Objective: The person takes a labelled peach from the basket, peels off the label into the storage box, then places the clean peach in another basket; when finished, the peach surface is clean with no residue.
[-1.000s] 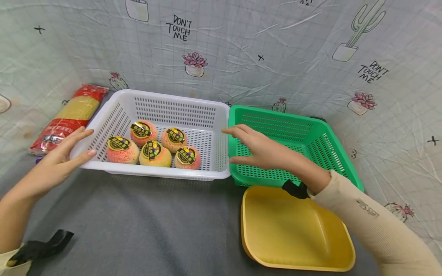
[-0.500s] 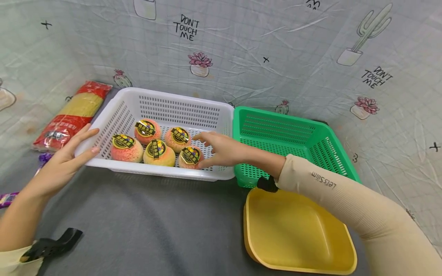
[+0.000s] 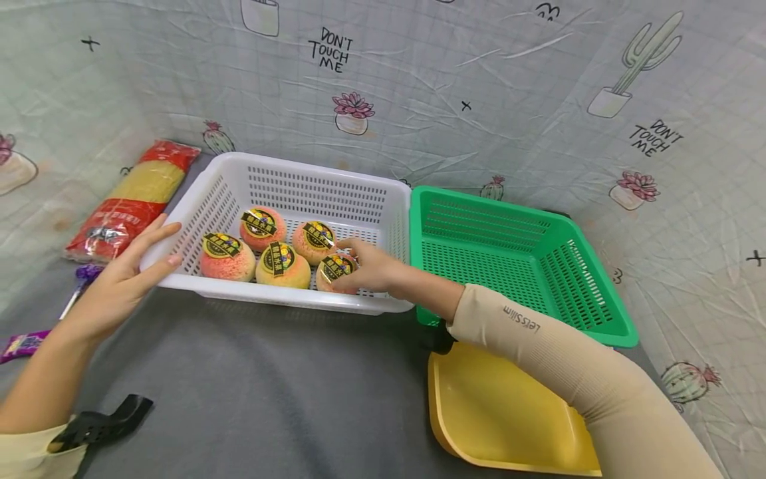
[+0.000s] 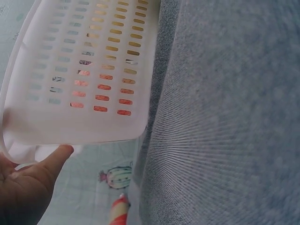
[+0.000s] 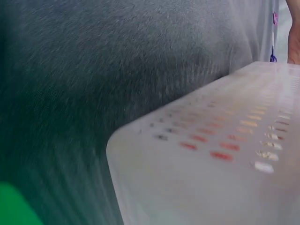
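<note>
Several peaches with black-and-gold labels sit in a white perforated basket [image 3: 311, 303]. My right hand [image 3: 378, 269] reaches in from the right, its thumb and fingers around the front-right peach [image 3: 330, 271]. Beside that one lie a rear-right peach [image 3: 311, 254] and a yellowish front-middle peach [image 3: 287, 278]. My left hand [image 3: 126, 286] rests at the basket's left end, fingers fairly straight. In the left wrist view, the left thumb [image 4: 57, 158] touches the basket's outer end. The right wrist view shows the basket's outer wall [image 5: 154, 183], but not the right hand's grip.
A green basket [image 3: 509, 249] adjoins the white one on the right. In front stands a yellow tub [image 3: 503, 412], partly under my right sleeve. A red-and-yellow bag [image 3: 134, 199], a purple lollipop [image 3: 88, 273] and a purple wrapper [image 3: 26, 344] lie at left.
My right hand has moved left from above the green basket's edge into the white basket and taken hold of the front-right peach. The left hand has stayed at the basket's left end.
</note>
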Motion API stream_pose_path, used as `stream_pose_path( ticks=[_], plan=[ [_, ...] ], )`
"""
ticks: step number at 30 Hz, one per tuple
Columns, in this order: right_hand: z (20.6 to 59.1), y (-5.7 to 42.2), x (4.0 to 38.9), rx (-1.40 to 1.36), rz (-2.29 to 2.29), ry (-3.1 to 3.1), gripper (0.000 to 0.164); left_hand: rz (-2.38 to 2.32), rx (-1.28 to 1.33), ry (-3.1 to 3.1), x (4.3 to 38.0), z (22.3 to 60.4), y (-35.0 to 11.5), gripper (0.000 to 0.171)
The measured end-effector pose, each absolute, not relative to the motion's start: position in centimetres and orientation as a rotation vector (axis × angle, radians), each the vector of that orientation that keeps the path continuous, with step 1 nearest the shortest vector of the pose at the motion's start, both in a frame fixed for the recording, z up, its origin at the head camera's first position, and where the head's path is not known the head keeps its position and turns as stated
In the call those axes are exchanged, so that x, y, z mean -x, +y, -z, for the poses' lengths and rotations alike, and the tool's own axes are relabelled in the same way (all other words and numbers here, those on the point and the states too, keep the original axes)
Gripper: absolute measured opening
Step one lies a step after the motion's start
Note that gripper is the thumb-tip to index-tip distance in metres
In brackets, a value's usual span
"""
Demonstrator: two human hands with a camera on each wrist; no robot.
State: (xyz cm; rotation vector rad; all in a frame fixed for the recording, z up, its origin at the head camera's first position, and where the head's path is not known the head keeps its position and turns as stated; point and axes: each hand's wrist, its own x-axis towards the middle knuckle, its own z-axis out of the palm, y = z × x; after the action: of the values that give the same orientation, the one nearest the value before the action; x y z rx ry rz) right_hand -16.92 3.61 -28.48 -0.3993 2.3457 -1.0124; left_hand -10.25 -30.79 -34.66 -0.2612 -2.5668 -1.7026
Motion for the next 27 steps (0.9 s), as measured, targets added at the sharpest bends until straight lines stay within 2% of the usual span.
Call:
stream_pose_path(
  ticks=[11, 21, 27],
  plan=[
    [30.8, 2.6, 18.2, 0.219, 1.144, 2.245, 0.075, 1.723, 0.262, -2.534, 10.2, 34.7, -30.5, 0.053],
    [31.1, 2.4, 18.4, 0.387, 1.029, 2.306, 0.077, 1.725, 0.252, -2.537, 10.2, 34.7, -30.7, 0.053],
    [30.6, 3.2, 18.2, 0.349, 1.122, 2.283, 0.077, 1.726, 0.255, -2.534, 10.3, 34.8, -30.6, 0.053]
  ],
)
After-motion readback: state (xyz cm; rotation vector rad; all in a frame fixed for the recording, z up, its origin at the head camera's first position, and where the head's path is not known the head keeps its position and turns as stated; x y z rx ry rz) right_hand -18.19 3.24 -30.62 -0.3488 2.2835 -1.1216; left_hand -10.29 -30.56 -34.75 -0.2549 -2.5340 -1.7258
